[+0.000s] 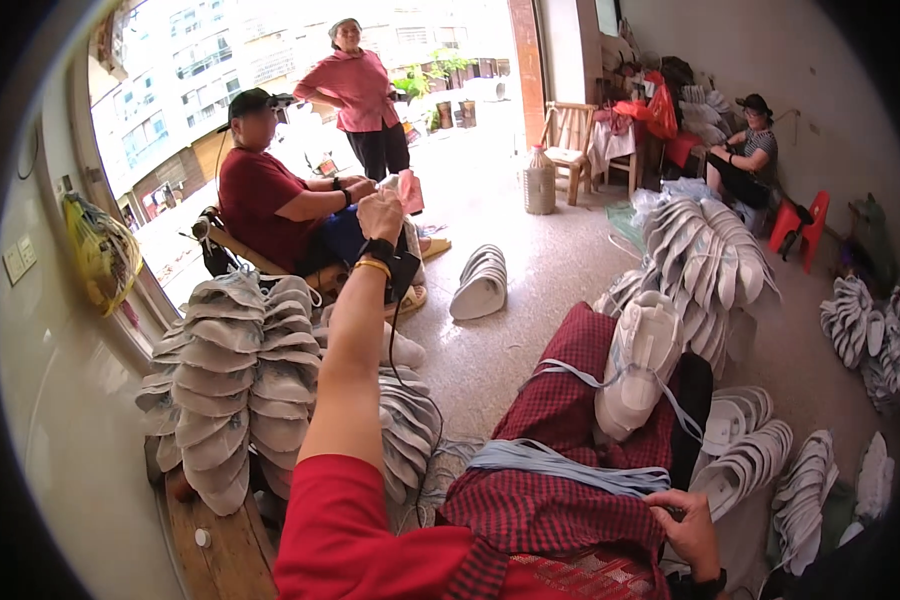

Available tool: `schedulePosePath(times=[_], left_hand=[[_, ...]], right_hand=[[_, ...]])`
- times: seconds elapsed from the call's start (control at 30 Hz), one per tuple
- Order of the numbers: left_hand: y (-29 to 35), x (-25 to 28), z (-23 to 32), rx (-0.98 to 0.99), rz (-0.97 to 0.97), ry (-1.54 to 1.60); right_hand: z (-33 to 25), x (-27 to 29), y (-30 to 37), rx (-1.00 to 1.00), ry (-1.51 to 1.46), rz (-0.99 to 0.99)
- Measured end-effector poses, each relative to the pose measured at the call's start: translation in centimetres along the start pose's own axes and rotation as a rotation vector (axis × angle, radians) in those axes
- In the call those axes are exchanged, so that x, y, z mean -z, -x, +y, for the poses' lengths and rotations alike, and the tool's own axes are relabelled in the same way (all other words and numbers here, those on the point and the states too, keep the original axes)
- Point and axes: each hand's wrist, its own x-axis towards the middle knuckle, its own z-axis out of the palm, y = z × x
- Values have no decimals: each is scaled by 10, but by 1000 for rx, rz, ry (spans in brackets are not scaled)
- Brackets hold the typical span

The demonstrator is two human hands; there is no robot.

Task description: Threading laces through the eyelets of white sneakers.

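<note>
My left arm reaches far forward, and my left hand (380, 216) is raised and closed in a fist. What it grips, if anything, is too small to make out. On my lap lies a white shoe upper (638, 365), toe toward me, with a light blue lace (573, 374) stretching out to both sides of it. A bundle of light blue laces (570, 468) rests across my checked red apron (530, 510). Close to the right end of that bundle is my right hand (688, 528), its fingers bent and drawn together. Whatever sits between its fingertips is hidden.
Nested white shoe uppers stand in stacks at left (215, 400), at right (705, 260) and on the floor (481, 283). A wooden bench (210, 545) is beside me. Near my left hand sits a person in red (265, 200); another person (365, 95) stands behind.
</note>
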Motion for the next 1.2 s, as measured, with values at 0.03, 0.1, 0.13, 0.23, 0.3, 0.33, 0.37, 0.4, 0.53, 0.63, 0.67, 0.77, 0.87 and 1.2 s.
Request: schedulePosePath(times=[0.03,0.1,0.13,0.23,0.3,0.33,0.37,0.4,0.53,0.63,0.67,0.77,0.87,1.2], left_hand=[[1,7,-3,1,9,0],[0,18,-11,-57,51,13],[-2,21,-16,-33,68,33],[-5,23,-15,-28,111,17],[-6,20,-15,-19,77,25],[-8,18,-16,-9,93,33],[-11,17,-18,1,106,41],[-20,17,-30,22,127,38],[-25,14,-51,5,65,73],[-28,13,-60,-22,156,-60],[-31,16,-63,19,115,25],[-10,15,-39,145,-108,243],[-6,25,-36,404,-339,517],[-11,29,-44,385,-311,502]], right_hand=[[0,0,1,8,0,-4],[-1,-1,0,9,1,-26],[-3,-1,1,-19,-17,-40],[-6,-1,5,9,4,-11],[-4,0,8,16,7,-3],[-2,0,9,27,7,-9],[-3,0,8,17,8,-2],[-5,1,6,23,15,-20],[-7,0,2,8,16,-28],[-5,-1,2,14,7,-34],[-4,-1,1,12,-9,-33],[-1,1,1,12,28,-30],[-2,0,1,11,50,-22],[2,-1,5,25,21,-42]])
